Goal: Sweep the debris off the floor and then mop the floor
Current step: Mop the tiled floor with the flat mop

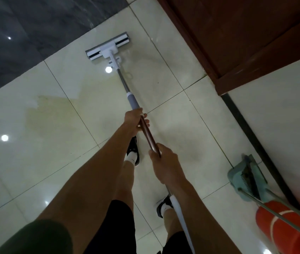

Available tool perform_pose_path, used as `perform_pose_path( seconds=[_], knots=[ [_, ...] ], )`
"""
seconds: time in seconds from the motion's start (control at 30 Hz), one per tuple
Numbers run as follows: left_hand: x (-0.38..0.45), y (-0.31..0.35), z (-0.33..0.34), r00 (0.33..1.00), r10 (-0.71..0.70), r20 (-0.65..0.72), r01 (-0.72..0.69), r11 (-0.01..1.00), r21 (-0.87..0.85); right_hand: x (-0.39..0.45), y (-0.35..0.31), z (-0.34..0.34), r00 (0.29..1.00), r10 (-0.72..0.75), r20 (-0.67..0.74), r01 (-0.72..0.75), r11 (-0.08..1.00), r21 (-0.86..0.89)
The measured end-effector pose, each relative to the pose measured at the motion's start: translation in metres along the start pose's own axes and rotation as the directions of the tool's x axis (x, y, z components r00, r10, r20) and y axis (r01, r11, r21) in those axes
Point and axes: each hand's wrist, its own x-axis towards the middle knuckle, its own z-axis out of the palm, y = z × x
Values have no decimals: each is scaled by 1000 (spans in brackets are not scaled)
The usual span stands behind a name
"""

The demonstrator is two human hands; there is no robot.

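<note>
A flat mop with a white and grey head [107, 46] lies on the pale tiled floor [53, 143] ahead of me, close to the dark wall. Its metal handle [125, 85] runs back toward me. My left hand [134, 120] grips the handle further down, just below the grey sleeve. My right hand [162, 154] grips it higher up, nearer my body. A damp, yellowish patch [57, 114] spreads over the tiles to the left of the mop handle.
A teal dustpan with a broom [246, 180] leans by the right wall, beside an orange object [288, 228]. A brown wooden door frame [237, 43] stands at the upper right. A dark marble wall [26, 33] bounds the upper left. My feet in black shoes [132, 149] stand below the handle.
</note>
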Motion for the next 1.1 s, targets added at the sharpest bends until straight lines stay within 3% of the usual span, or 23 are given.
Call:
perform_pose_path(
  seconds=[0.17, 0.53, 0.73, 0.87, 1.1],
  knots=[
    [-32, -54, 21, 998, 51, 20, -51, 999, 8, -10, 39, -21, 997, -75, -12, 74, 993, -95],
    [-61, -122, 20, 999, 49, -12, -49, 999, -10, -47, 94, -16, 998, -64, -5, 64, 997, -38],
    [-57, -100, 14, 999, 19, 28, -19, 1000, 8, -37, 82, -16, 991, -128, -36, 125, 989, -80],
    [-50, -76, 13, 999, -27, 41, 30, 997, -68, -24, 63, -14, 993, -116, -33, 111, 986, -127],
    [-4, 21, -8, 999, -16, -33, 12, 991, -136, 38, -27, 29, 989, -137, -52, 132, 988, -82]
  ],
)
